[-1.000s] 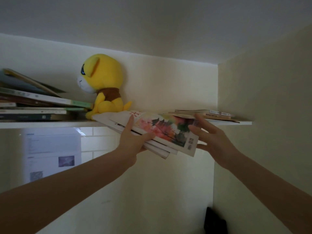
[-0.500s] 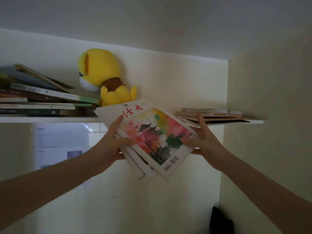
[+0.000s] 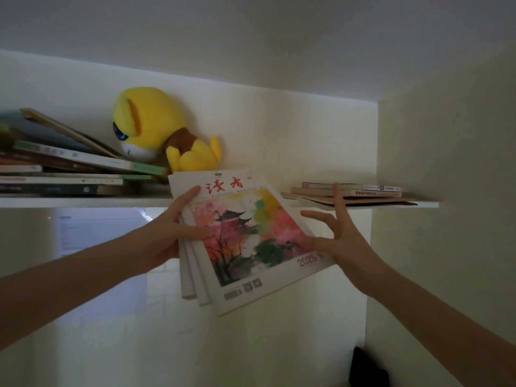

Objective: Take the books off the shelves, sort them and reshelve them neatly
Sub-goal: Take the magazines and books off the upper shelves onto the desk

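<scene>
Pulling the stack of magazines (image 3: pixel 251 247) off the shelf (image 3: pixel 83 203): that's the step as I read it. Removal phase, sorting not started. The stack sits mid-frame in front of the shelf edge, tilted, with its lower corner hanging below the board. Can't tell if its top edge touches the shelf. About three issues, fanned at the spines, painted-tree cover on top.

Left grip (image 3: pixel 170 233): clamped on the stack's left side, thumb on the cover, fingers underneath. Carries the load.
Right grip (image 3: pixel 335 236): released, fingers spread, just beside the stack's right edge. Can't tell if it touches the cover. Holding nothing.

Rest of the shelf:
- pile of books (image 3: pixel 69 169) at left of frame, sloppy, some leaning
- yellow plush toy (image 3: pixel 156 132) tipped against that pile, just above the stack
- smaller flat pile (image 3: pixel 351 191) at right, near the corner wall

Next move, my call: close the right grip on the right edge, square the spines, lower the lot somewhere flat. Risk: glossy covers and a one-sided hold, so the lower issues could slide out. The plush toy sits close to the edge and might follow. Both piles left to clear.
</scene>
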### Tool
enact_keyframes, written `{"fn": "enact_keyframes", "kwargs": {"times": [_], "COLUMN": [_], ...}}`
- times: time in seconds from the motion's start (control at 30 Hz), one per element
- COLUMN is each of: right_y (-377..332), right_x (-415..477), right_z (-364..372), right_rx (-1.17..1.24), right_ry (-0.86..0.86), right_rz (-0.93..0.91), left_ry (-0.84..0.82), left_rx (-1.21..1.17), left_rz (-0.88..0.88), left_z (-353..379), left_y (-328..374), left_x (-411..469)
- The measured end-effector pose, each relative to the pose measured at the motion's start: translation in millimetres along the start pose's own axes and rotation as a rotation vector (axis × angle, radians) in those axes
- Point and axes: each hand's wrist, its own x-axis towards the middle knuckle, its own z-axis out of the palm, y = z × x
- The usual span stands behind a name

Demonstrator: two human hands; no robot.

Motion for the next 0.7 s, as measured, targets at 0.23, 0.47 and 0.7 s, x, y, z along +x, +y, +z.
{"fn": "enact_keyframes", "kwargs": {"times": [0.23,0.47,0.7], "right_y": [11,15,38], "right_x": [5,1,-32], "right_z": [22,26,15], "right_rx": [0.052,0.143,0.098], "right_ry": [-0.252,-0.31,-0.38], "right_rz": [0.045,0.164,0.223], "left_ry": [-0.092,-0.117,-0.175], "left_rx": [0.082,0.11,0.23], "left_rz": [0.004,0.024,0.105], "left_z": [-25,-27,-8], "left_y": [-8,-11,-38], "left_x": [2,-7,-23]}}
